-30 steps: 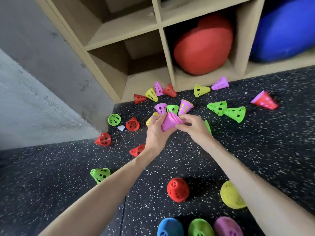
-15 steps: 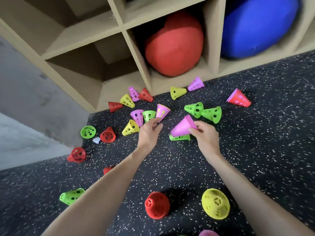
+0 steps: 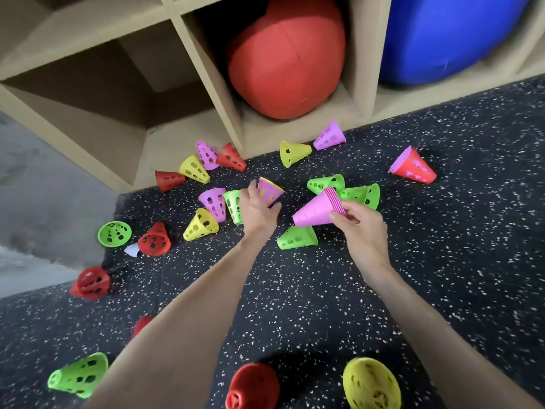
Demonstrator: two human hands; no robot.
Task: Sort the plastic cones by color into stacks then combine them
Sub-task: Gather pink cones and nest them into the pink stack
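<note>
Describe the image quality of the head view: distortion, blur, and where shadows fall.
Head view: wide-angle bending bows the wooden shelf edges and stretches both forearms; the right hand and its purple cone stack are fairly sharp, the left hand slightly soft; lighting is soft and even, without glare; dark shadow pools beside the red stack at the bottom edge.

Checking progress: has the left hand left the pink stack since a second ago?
Yes. The left hand moved off the pink stack, toward the shelf, reaching a pink cone.
</note>
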